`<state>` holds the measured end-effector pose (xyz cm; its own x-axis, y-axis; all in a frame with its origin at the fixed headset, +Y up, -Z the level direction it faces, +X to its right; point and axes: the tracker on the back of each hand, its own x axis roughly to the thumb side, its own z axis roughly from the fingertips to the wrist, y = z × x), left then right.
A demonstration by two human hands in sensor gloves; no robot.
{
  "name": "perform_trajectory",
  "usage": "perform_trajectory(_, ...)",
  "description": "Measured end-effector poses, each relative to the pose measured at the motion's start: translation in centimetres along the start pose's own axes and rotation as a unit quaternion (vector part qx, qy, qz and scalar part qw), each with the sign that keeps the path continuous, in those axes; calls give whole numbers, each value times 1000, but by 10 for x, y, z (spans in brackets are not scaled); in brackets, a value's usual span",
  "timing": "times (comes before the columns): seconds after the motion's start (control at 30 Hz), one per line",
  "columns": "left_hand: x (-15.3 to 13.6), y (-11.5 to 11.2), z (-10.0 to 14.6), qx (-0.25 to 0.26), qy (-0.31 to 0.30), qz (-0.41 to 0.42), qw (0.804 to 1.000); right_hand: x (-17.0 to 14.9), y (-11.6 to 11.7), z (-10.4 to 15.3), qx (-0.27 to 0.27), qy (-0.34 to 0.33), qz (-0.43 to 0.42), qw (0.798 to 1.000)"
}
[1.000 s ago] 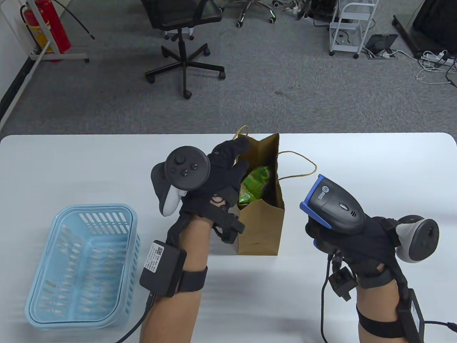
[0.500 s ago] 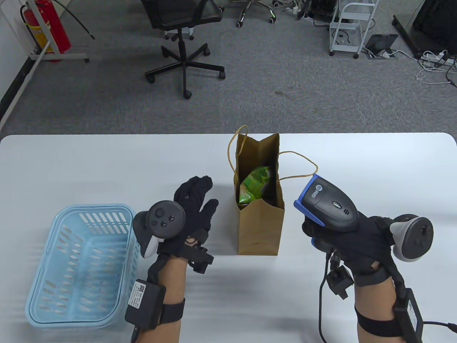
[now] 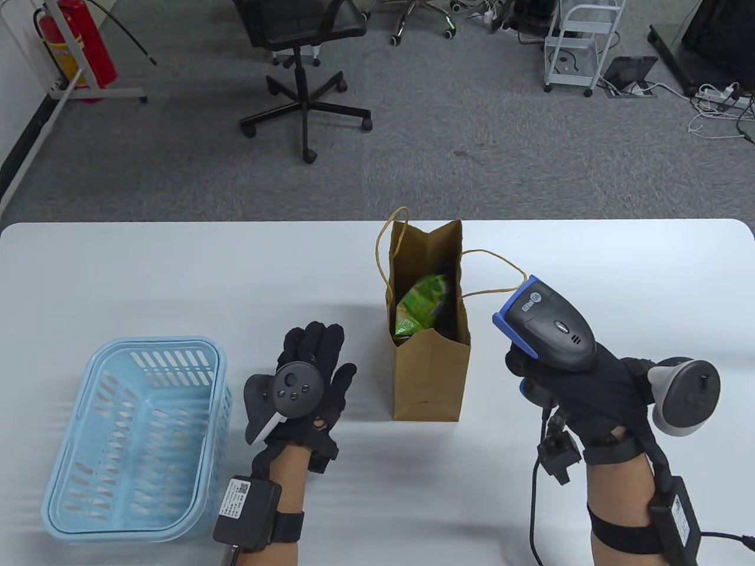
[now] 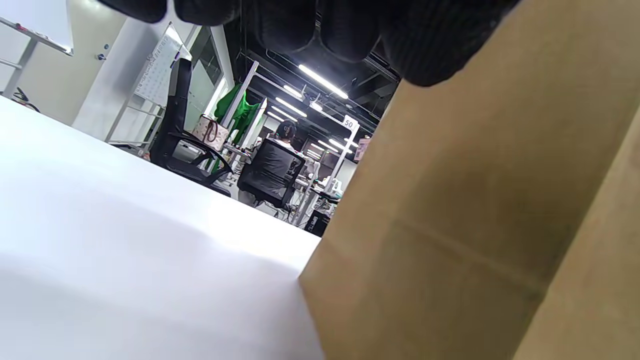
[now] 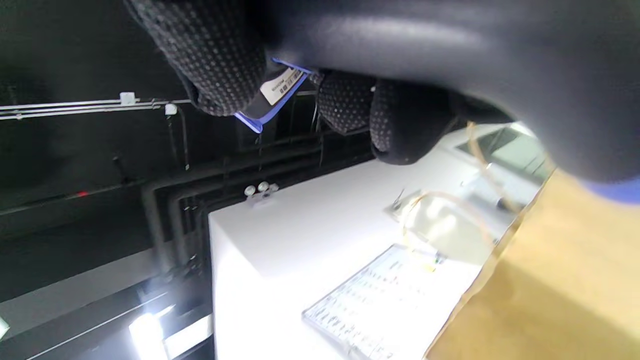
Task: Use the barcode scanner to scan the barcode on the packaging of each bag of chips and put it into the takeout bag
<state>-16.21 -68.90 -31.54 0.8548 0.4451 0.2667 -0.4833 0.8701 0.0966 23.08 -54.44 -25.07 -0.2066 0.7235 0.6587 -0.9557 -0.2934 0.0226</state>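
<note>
A brown paper takeout bag (image 3: 429,377) stands upright mid-table with its mouth open, and a green bag of chips (image 3: 420,306) lies inside it. My right hand (image 3: 581,392) grips the grey and blue barcode scanner (image 3: 548,330) to the right of the bag, its head raised and pointing up-left. My left hand (image 3: 312,377) lies flat on the table just left of the bag, fingers straight, holding nothing. In the left wrist view the bag's brown wall (image 4: 480,225) fills the right side. In the right wrist view my fingers (image 5: 220,55) wrap the scanner handle.
An empty light blue plastic basket (image 3: 138,439) sits at the left near the table's front edge. The bag's rope handles (image 3: 492,271) stick out to its right and back. A black office chair (image 3: 301,47) stands on the floor beyond the table.
My left hand has drawn back from the bag's mouth and come down flat on the table beside the bag. The right hand with the scanner has barely shifted.
</note>
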Motion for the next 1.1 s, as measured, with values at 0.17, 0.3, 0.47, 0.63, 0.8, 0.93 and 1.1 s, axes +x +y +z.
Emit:
perform_trajectory(0.17, -10, -5, 0, -5, 21, -38, 999, -9, -20, 4, -82, 42, 109, 990)
perform_trajectory(0.3, -21, -10, -1, -18, 38, -30, 999, -36, -40, 8, -151, 117, 144, 971)
perform_trajectory(0.47, -30, -10, -1, -25, 53, -23, 998, -84, -57, 10, -155, 226, 176, 945)
perform_trajectory(0.63, -39, -10, -2, -30, 67, -20, 997, -136, -48, 11, -102, 318, 229, 914)
perform_trajectory(0.8, -46, -11, -3, -22, 74, -6, 997, -182, -24, 16, 0, 394, 261, 881)
perform_trajectory(0.93, -47, -14, -3, -33, 76, -6, 997, -211, -13, 26, 41, 439, 332, 834)
perform_trajectory(1.1, -48, -15, -4, -41, 77, 0, 996, -234, -7, 38, 89, 484, 359, 793)
